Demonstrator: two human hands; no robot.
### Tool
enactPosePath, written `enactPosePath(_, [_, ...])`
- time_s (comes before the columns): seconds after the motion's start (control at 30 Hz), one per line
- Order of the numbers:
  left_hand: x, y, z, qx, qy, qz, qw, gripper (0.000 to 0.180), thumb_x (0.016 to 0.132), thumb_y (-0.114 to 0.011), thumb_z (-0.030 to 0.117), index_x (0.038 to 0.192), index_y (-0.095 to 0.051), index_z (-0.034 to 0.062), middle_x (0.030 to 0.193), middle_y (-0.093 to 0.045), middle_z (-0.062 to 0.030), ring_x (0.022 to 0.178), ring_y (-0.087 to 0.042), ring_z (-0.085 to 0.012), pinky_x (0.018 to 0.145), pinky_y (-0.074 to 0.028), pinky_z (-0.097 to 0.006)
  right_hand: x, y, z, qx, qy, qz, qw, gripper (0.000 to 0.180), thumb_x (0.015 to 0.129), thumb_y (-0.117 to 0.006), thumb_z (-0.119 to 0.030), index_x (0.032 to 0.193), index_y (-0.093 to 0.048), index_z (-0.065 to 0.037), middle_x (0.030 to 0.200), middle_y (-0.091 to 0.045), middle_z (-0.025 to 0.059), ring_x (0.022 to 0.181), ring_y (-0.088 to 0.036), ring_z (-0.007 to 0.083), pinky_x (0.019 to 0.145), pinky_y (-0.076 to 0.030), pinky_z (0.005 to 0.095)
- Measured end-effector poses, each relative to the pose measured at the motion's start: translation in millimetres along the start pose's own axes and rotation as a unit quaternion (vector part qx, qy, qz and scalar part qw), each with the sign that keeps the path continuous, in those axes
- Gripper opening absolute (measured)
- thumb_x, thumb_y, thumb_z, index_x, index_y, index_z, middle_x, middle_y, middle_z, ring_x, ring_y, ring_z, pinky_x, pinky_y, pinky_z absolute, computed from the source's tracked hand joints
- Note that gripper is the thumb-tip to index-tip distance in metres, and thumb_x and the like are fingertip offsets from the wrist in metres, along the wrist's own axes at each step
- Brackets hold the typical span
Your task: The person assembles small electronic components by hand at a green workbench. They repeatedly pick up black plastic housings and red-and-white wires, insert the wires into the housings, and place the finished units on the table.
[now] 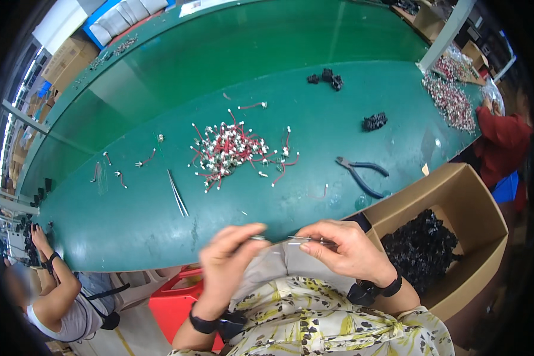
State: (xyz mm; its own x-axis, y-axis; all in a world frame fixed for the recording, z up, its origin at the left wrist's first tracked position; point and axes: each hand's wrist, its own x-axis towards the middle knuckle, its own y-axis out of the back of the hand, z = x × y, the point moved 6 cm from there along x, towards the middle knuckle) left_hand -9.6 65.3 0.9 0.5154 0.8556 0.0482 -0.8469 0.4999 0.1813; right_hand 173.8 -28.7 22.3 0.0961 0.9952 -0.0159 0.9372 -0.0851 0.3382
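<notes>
In the head view, the left hand (228,252) is over the near edge of a smooth green tabletop (142,237), thumb and forefinger drawn together on a small, pale, shiny piece (257,237) that is too blurred and covered to name with certainty. Just to its right, the right hand (345,249) pinches a slim, silvery metal tool with two thin prongs, apparently tweezers (301,238), tips pointing toward the left hand. Beyond the hands lies a loose heap of short red wire leads with white connector ends (228,148); a second pair of slender silver tweezers (175,194) rests to its left, and dark-blue-handled pliers (362,172) to its right. The pinched piece looks very light and easily dropped, so a gentle fingertip hold on its sides should suit it. The tool in the right hand is probably stiff, springy and a little slippery, best held at mid-length with the tips free. The heaped leads would likely be light and limp along the wire and firmer at the white ends; those ends seem the safer grip, since they may tangle if pulled by the wire.
</notes>
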Motion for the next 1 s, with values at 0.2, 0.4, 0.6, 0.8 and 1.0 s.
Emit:
enactPosePath(0.2, [-8,187,-28,0.248,0.011,0.284,0.926,0.043,0.086,-0.073,0.012,0.126,-0.062,0.0025,0.07,-0.048,0.0069,0.063,-0.041,-0.0051,0.059,-0.035,-0.021,6,10,9,-0.032,-0.06,0.019,0.998,0.025,0.083,-0.075,-0.018,0.1,-0.067,-0.002,0.075,-0.061,0.0073,0.062,-0.054,0.0127,0.056,-0.045,0.0263])
enactPosePath(0.4, [-15,166,-29,-0.153,0.068,0.21,0.963,0.05,0.087,-0.063,0.007,0.135,-0.05,0.0017,0.088,-0.051,0.0004,0.074,-0.048,-0.0095,0.063,-0.041,-0.024,32,34,9,-0.037,-0.02,0.119,0.992,0.019,0.083,-0.073,-0.009,0.097,-0.068,0.002,0.085,-0.066,0.0096,0.073,-0.061,0.013,0.066,-0.049,0.0259])
enactPosePath(0.6, [12,-8,-19,-0.548,0.204,-0.157,0.796,0.048,0.094,-0.051,0.005,0.139,-0.04,-0.0038,0.121,-0.055,-0.0189,0.115,-0.055,-0.0322,0.096,-0.049,-0.042,25,10,-15,0.043,-0.016,0.075,0.996,0.017,0.082,-0.075,-0.006,0.096,-0.07,0.001,0.085,-0.064,0.0046,0.075,-0.057,0.0091,0.064,-0.046,0.0223])
enactPosePath(0.8, [7,-50,-6,-0.608,0.214,-0.198,0.738,0.051,0.097,-0.047,0.005,0.145,-0.029,-0.0023,0.139,-0.043,-0.0233,0.136,-0.04,-0.0342,0.111,-0.039,-0.043,13,11,-36,-0.057,0.075,0.08,0.992,0.037,0.076,-0.078,-0.006,0.112,-0.069,-0.006,0.081,-0.06,0.0008,0.071,-0.056,0.008,0.052,-0.043,0.0226])
enactPosePath(1.0, [7,-68,-13,-0.583,0.24,-0.228,0.742,0.056,0.095,-0.05,0.004,0.146,-0.027,-0.0037,0.136,-0.047,-0.0235,0.132,-0.044,-0.0356,0.111,-0.039,-0.044,14,10,-20,-0.125,0.089,0.068,0.986,0.036,0.075,-0.077,-0.004,0.11,-0.068,-0.009,0.084,-0.058,0.0025,0.079,-0.069,0.0154,0.06,-0.055,0.0303])
